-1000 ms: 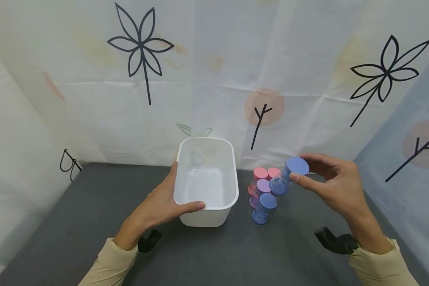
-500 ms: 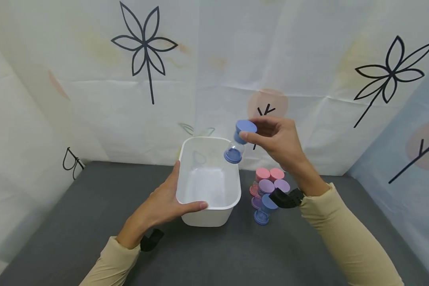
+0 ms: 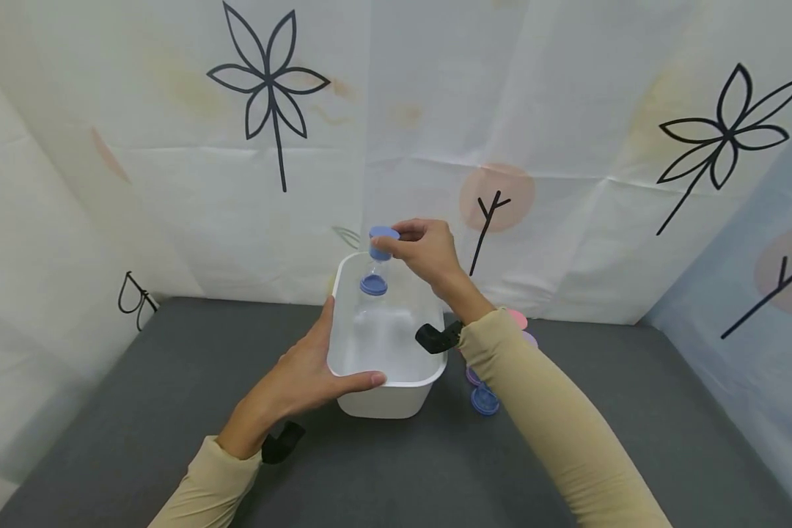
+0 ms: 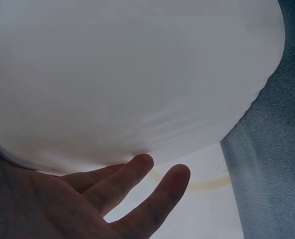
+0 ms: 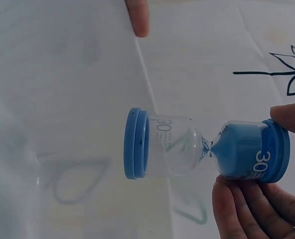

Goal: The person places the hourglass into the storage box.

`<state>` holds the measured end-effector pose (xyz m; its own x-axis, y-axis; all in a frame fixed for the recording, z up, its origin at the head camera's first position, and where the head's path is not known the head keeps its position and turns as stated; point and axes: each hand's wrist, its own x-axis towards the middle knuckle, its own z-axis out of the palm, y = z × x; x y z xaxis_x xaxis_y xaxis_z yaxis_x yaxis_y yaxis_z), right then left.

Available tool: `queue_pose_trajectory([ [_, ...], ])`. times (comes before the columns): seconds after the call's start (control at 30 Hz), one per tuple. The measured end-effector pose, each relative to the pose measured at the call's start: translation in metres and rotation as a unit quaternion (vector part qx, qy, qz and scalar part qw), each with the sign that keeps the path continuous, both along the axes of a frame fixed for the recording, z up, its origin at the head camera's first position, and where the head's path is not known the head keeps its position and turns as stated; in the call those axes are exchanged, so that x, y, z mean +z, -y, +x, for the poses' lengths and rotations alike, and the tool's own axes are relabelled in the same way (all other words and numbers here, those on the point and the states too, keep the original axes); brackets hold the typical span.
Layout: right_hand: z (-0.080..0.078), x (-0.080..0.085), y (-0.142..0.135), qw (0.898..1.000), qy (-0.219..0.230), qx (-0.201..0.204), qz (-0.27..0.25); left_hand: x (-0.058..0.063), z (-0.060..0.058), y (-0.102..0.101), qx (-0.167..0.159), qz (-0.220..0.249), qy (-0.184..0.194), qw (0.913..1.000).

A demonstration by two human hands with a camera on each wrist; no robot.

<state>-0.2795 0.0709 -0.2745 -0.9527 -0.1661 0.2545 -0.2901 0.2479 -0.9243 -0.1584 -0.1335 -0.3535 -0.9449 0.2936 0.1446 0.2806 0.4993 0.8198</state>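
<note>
A blue hourglass (image 3: 374, 282) hangs upright over the far part of a white plastic bin (image 3: 384, 405). My right hand (image 3: 429, 253) pinches its top cap between thumb and fingers. In the right wrist view the hourglass (image 5: 242, 149) shows "30" printed on the glass and blue sand in the bulb nearest the fingers. My left hand (image 3: 303, 374) grips the bin's near left corner, thumb along the front rim. From the left wrist view, fingers (image 4: 120, 181) lie against the bin's outer wall (image 4: 137, 74).
Right of the bin stand several more hourglasses, mostly hidden behind the right sleeve (image 3: 541, 396); a blue base (image 3: 485, 400) and a pink cap (image 3: 518, 317) show. Dark grey cloth (image 3: 369, 469) covers the table. A patterned white curtain (image 3: 409, 132) rises behind it.
My right hand has lifted the blue hourglass from the group at the right and carried it leftward over the bin. The left hand keeps its hold on the bin.
</note>
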Motion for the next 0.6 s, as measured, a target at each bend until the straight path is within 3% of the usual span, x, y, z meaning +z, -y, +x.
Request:
queue_pose_trajectory([
  [0.2,-0.013,-0.019,0.019,0.998,0.048,-0.035,0.023,0.000,0.002,0.000,0.007,-0.014,0.009,0.9998],
  [0.6,-0.016,-0.037,0.036,0.989,0.037,-0.083,0.117,0.000,0.002,0.001,0.017,-0.049,0.017,0.9985],
])
